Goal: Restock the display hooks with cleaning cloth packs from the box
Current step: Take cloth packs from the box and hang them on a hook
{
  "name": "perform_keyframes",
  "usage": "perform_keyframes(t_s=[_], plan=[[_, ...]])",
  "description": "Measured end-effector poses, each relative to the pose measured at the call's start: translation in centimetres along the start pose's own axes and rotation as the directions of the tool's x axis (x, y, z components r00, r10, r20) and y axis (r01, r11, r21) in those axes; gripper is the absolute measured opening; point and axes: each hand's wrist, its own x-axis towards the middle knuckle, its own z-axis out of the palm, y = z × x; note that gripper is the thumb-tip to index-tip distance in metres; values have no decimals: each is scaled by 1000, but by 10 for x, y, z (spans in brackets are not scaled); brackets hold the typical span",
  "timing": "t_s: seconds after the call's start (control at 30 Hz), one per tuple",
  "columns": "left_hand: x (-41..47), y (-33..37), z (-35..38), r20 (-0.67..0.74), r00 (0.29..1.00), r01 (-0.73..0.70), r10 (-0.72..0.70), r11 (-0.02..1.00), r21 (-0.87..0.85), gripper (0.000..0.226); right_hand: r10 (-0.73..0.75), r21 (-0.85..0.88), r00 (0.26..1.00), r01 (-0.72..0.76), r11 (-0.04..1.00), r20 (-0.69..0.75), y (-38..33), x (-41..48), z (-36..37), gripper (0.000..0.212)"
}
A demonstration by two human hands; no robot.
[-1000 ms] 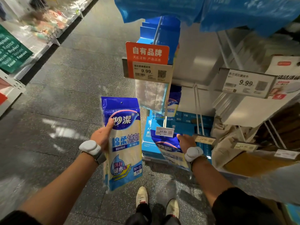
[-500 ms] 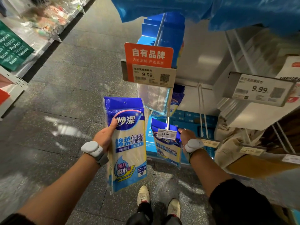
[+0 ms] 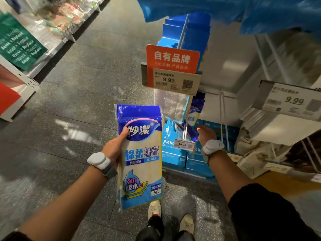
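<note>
1. Since a second ago, your right hand [image 3: 206,134] has carried the second pack [image 3: 192,135] up from low near the floor. It is now at the hook [image 3: 185,133], just behind the 14.90 price tag [image 3: 182,145].
2. That hand now sits just beside the second pack, on its right. Its fingers point away from you and are blurred, so you cannot tell whether they still pinch the pack or have let go.
3. Your left hand [image 3: 112,150] has hardly moved. It grasps the cloth pack [image 3: 140,159] upright, thumb across the printed front and the other fingers hidden behind, left of the hook and apart from it.
4. Judging from this, the second pack looks threaded or nearly so, which would make the one in your left hand next.
5. For that one, the hole in its top edge has to meet the hook's tip under the tag.
6. No supply box is plainly in view.
</note>
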Motion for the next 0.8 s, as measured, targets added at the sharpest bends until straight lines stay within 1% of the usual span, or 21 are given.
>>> perform_keyframes(t_s=[0.03, 0.1, 0.13, 0.2, 0.27, 0.33, 0.4, 0.43, 0.53, 0.6, 0.63, 0.7, 0.73, 0.8], plan=[[-2, 0, 0, 18, 1000, 11, -11, 1000, -12, 62, -37, 12, 997, 38, 999, -65, -3, 0, 2, 22], [-6, -1, -3, 41, 999, 19, -16, 999, -49, 58, -82, 109, 981, 102, 989, -176, -13, -10, 5, 14], [-9, -1, -3, 55, 998, 17, -13, 998, -64, 56, -96, 201, 978, 133, 971, -183, -20, -18, 6, 10], [-16, -1, 0, 97, 995, 21, -13, 997, -79, 55, -170, 317, 978, 200, 927, -118, -35, -32, 10, 15], [-22, -1, 6, 134, 991, 28, -19, 997, -66, 57, -259, 352, 966, 240, 905, 8, -52, -51, 15, 20], [-28, 0, 12, 174, 985, 15, -4, 998, -64, 61, -300, 350, 946, 242, 905, 122, -64, -62, 19, 30], [-34, 1, 14, 203, 979, -8, 10, 1000, -10, 68, -296, 407, 925, 182, 895, 239, -71, -69, 21, 45], [-34, 1, 16, 217, 976, -25, 19, 999, 22, 69, -280, 443, 918, 135, 886, 280, -71, -68, 22, 46], [-38, 1, 19, 253, 967, -55, 40, 997, 52, 59, -222, 538, 909, -2, 843, 352, -64, -68, 20, 35], [-41, 1, 20, 306, 950, -70, 54, 997, 41, 60, -211, 612, 885, -100, 785, 415, -58, -72, 17, 35], [-42, 0, 20, 331, 941, -84, 67, 996, 37, 64, -198, 646, 878, -153, 748, 437, -54, -72, 16, 37], [-42, -3, 22, 336, 939, -93, 78, 995, 30, 79, -163, 692, 887, -211, 691, 433, -48, -74, 12, 37], [-41, -4, 23, 315, 946, -91, 83, 996, 13, 78, -159, 707, 895, -208, 676, 416, -45, -76, 11, 35], [-42, -5, 26, 278, 954, -112, 109, 994, -3, 60, -169, 734, 910, -183, 654, 378, -34, -76, 8, 32]])
